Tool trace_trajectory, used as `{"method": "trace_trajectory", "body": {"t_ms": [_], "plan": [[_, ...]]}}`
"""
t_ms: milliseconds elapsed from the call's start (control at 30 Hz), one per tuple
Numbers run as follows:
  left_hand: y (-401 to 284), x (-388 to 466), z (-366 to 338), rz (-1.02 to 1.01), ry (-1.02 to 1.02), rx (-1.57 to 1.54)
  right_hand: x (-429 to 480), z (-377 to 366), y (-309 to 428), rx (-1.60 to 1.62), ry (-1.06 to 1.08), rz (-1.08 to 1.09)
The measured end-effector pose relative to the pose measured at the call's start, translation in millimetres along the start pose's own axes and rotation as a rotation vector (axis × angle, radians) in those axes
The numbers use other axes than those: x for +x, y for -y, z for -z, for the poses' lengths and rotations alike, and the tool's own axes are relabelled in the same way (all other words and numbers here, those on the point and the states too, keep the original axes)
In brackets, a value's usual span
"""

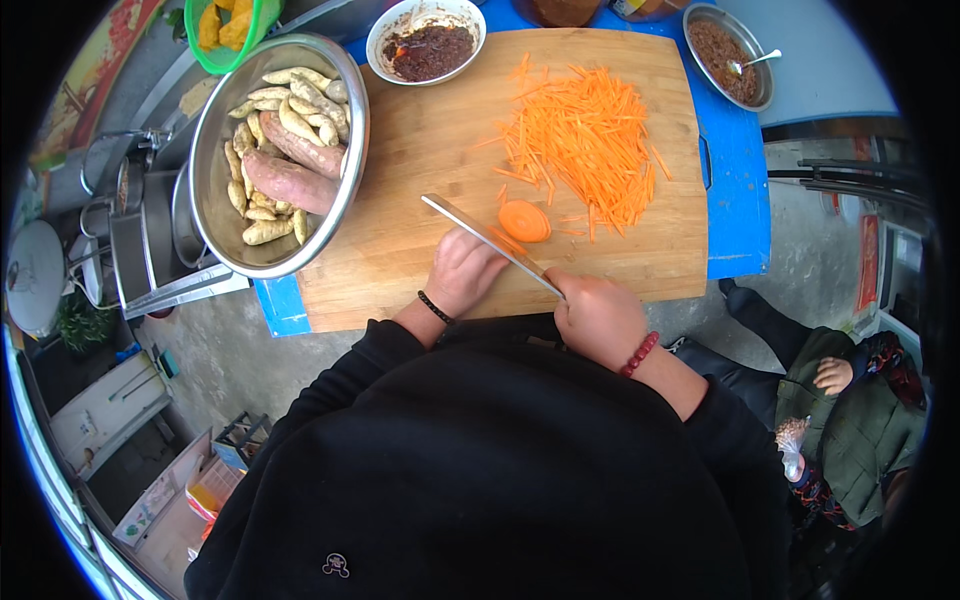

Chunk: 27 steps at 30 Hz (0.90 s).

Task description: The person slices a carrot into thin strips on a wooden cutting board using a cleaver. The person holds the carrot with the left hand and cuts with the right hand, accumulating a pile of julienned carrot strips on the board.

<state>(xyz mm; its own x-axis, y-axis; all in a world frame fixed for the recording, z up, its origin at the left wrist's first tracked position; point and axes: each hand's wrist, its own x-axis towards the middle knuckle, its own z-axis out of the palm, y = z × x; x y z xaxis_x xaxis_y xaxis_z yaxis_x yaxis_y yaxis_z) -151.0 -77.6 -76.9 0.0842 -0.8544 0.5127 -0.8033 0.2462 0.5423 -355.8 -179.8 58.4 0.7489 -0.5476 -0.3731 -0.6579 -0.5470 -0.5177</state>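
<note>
My right hand [604, 311] grips a kitchen knife [487, 238], its blade slanting up and left across the wooden cutting board [420, 150]. Tight against the blade's near side, my left hand [465, 274] curls its fingers down on carrot slices [507, 240]. An orange edge of these shows past the blade; the rest is hidden by hand and knife. Just beyond lies a short stack of round carrot slices [524, 221]. A loose heap of carrot strips [589, 142] covers the board's right part, with a few strays around it.
A steel basin [352, 187] of sweet potatoes and knobbly roots overlaps the board's left side. Behind stand a bowl of dark paste [431, 49] and a green basket [255, 37]. A metal bowl with a spoon [731, 60] is far right. Another person [847, 420] sits at right.
</note>
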Motion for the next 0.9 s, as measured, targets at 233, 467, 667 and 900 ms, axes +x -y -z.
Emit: {"method": "trace_trajectory", "body": {"t_ms": [233, 467, 667, 900], "plan": [[-1.1, 0.6, -0.7, 0.011, -0.013, -0.014, 21.3, -6.3, 8.6, 0.026, 0.028, -0.047], [-0.5, 4.4, 1.1, -0.021, 0.003, -0.038, 45.4, -24.7, 3.0, 0.074, -0.019, -0.008], [1.2, 3.5, 1.0, -0.007, -0.015, -0.063, 33.6, -20.6, -4.4, 0.177, -0.112, 0.001], [-2.1, 3.8, 3.0, -0.009, -0.023, -0.032, -4.6, 2.3, -5.1, 0.059, -0.076, 0.074]]}}
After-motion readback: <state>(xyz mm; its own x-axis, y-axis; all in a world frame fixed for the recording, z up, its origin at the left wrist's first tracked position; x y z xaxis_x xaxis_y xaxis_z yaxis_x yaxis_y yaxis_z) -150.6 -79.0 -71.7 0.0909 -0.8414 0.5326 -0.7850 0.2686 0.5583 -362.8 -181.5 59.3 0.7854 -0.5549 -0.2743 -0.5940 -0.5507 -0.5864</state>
